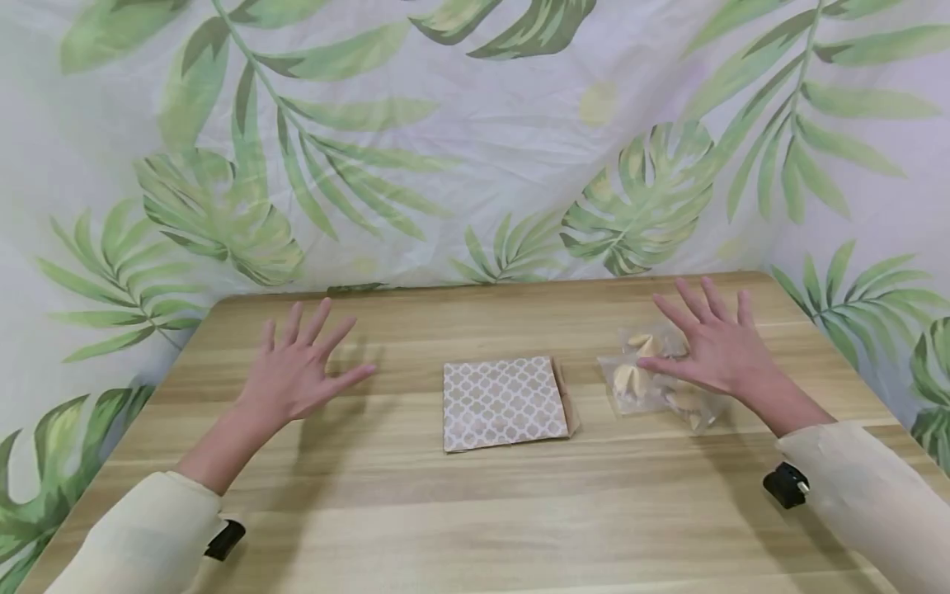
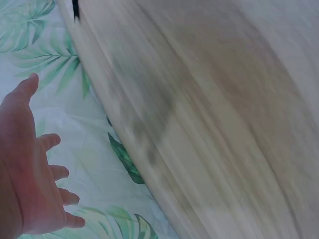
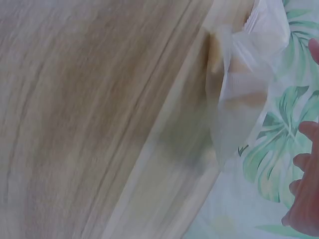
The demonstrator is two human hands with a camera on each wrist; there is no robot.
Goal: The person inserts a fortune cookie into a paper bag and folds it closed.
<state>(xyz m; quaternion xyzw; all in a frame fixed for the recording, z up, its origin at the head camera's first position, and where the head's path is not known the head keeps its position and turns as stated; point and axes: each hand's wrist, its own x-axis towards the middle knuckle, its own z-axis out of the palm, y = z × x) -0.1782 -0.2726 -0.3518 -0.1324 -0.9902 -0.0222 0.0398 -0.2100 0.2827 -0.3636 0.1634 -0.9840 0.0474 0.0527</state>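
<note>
Both hands are held out over the table with fingers spread and nothing in them. In the head view my left hand (image 1: pixel 291 375) hovers to the left of a folded paper bag (image 1: pixel 503 404) with a white lattice pattern, which lies flat in the middle. On the far side my right hand (image 1: pixel 718 351) overlaps several clear-wrapped fortune cookies (image 1: pixel 631 381), partly hiding them. A clear wrapper (image 3: pixel 241 94) also shows in the right wrist view, with the right hand (image 3: pixel 305 184) at its right edge. The left wrist view has only the left hand (image 2: pixel 30 169) beside the table.
The wooden table (image 1: pixel 475 520) has a rounded back edge. Behind it hangs a white cloth (image 1: pixel 505 165) printed with green leaves. A black wrist device (image 1: pixel 225 540) sits under the left sleeve, another (image 1: pixel 785 485) under the right sleeve.
</note>
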